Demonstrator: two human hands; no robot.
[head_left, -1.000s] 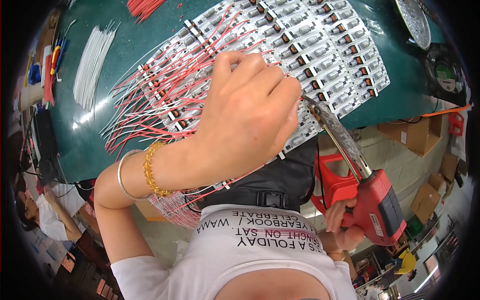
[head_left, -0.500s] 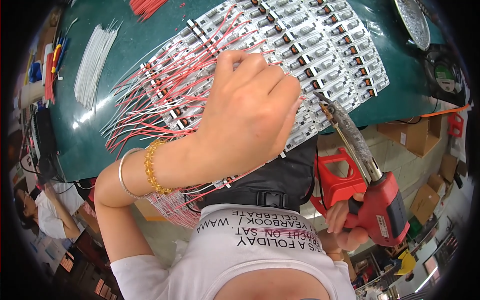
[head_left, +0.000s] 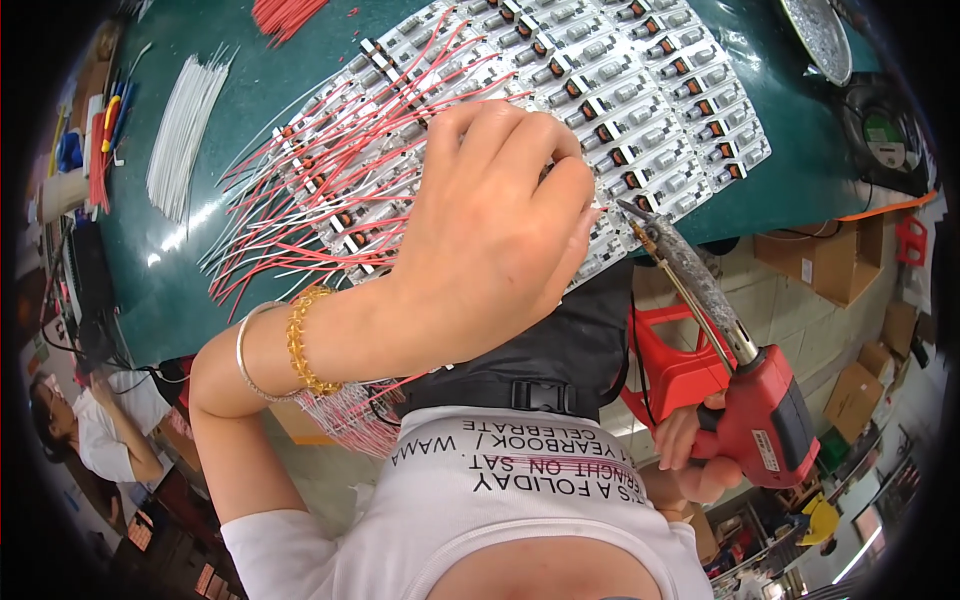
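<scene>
My left hand (head_left: 500, 225) reaches over a panel of small white circuit boards (head_left: 640, 95), with its fingers curled and pinched together. What lies between its fingertips is hidden behind the hand. At the lower right, my right hand (head_left: 690, 450) is closed round the handle of a red and black soldering gun (head_left: 770, 415). The gun's dark tip points up and left, to the panel's edge close beside my left fingertips; I cannot tell whether it touches. Many red and white wires (head_left: 340, 165) fan out leftward from the panel's left part.
On the green table (head_left: 130, 270) lie a bundle of white wires (head_left: 187, 135) and a bundle of red wires (head_left: 287, 15). A metal dish (head_left: 818, 40) stands at the far right. Cardboard boxes (head_left: 830, 265) are beyond the table edge. Another person (head_left: 110, 420) sits at the left.
The panel has shifted slightly left and up. The soldering gun's tip has moved a little down and left, while my left hand stays pinched in nearly the same place.
</scene>
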